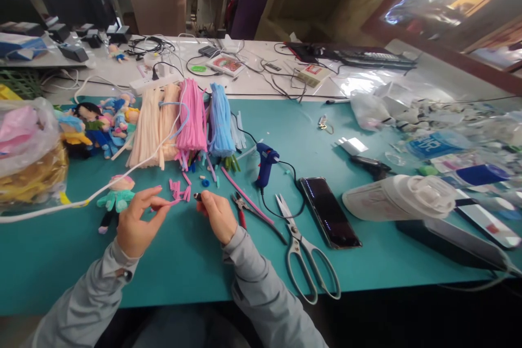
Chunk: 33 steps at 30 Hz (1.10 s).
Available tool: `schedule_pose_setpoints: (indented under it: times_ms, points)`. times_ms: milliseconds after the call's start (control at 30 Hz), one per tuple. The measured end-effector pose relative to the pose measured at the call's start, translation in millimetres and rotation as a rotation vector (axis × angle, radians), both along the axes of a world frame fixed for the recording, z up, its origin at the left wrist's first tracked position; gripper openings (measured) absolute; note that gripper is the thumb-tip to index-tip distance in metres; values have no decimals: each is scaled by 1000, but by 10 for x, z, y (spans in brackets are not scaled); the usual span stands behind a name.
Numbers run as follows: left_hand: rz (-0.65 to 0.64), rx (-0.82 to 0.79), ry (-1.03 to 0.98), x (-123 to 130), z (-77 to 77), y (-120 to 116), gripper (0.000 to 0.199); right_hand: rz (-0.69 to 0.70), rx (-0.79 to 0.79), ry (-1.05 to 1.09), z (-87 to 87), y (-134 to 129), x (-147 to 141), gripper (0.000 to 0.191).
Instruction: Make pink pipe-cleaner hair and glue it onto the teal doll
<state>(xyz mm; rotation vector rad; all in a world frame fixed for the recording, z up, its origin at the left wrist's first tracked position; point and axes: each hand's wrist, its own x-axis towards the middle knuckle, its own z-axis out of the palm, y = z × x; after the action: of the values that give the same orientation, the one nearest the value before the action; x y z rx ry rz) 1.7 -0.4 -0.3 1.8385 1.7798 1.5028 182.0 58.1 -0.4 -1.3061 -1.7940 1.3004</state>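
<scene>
My left hand [141,222] pinches a short pink pipe cleaner piece [175,202] between thumb and forefinger. My right hand [219,216] is closed around a small dark-tipped object [198,196], mostly hidden by the fingers, so its kind is unclear. Just beyond lies a little heap of cut pink pieces [178,189]. A doll with pink hair and a green outfit [116,196] rests left of my left hand. To the right of my right hand are red-handled pliers [240,209], a long pink pipe cleaner [247,196] and large scissors [299,247].
Bundles of peach [149,125], pink [192,117] and blue pipe cleaners [221,119] stand behind my hands. A blue glue gun [266,166], a phone [329,212] and a white tumbler [397,197] are rightward. Finished dolls [100,125] and a plastic bag [30,147] crowd the left.
</scene>
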Motion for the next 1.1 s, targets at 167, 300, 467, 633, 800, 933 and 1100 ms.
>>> schedule_pose_setpoints:
  times_ms: [167,300,467,633,800,933,1100]
  points:
    - [11,-28,-20,14,15,4,23,-12,-18,-2,3,3,8,71]
    - [26,1,18,-30,11,32,23,-24,-41,10,1,5,12,73]
    - [169,84,189,-204,0,124,23,-54,-72,45,-31,11,30,79]
    - [232,45,403,-342,-79,188,20,-77,-86,57,-44,17,55,82]
    - [188,47,518,-374,-140,192,17,-89,-92,60,-35,22,67,85]
    - [120,3,546,-382,-151,186,13,-88,-95,64,-19,23,67,87]
    - [88,5,560,-389,-111,185,13,-105,-104,78,-1,24,70,87]
